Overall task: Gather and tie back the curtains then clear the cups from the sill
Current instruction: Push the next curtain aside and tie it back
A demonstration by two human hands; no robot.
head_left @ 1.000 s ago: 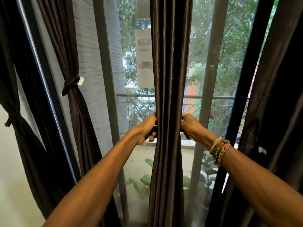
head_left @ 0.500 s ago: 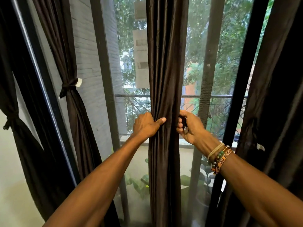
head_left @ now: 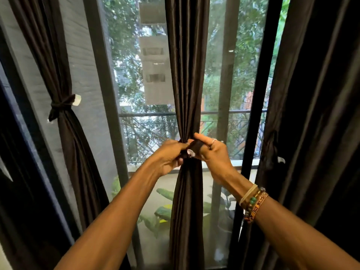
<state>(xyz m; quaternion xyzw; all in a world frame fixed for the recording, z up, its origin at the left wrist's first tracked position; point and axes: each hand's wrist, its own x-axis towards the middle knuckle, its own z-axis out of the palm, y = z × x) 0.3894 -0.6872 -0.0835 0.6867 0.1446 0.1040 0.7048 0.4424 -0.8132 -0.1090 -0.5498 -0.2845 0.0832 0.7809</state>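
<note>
Curtain panel [head_left: 187,75] of dark brown cloth hangs down the middle of the window, in front of the glass, and it is pinched in to a narrow waist where the two hands meet; above and below that waist its folds spread wider. A dark tie-back [head_left: 195,146] runs round the panel at the waist, and a small white tag [head_left: 190,152] on it shows between the hands. The left hand [head_left: 168,158] has its fingers curled in and grips the tie-back at the panel's left side. The right hand [head_left: 212,154] holds the other end, the strip lying across its bent fingers with the thumb raised above it. The two hands are just beside each other, both touching the cloth. A ring [head_left: 213,141] sits on a finger of the right hand, and several bracelets [head_left: 253,202] circle that wrist.

Toward the window's left edge a second curtain [head_left: 58,65] is gathered and bound by its own tie [head_left: 62,105], a white tab at the tie's end. Along the right edge a third curtain [head_left: 315,114] hangs ungathered, a loose strap [head_left: 273,149] dangling down its inner border. Through the glass a balcony railing [head_left: 148,114] crosses behind the middle panel, with green leaves [head_left: 165,211] lower down and trees beyond
</note>
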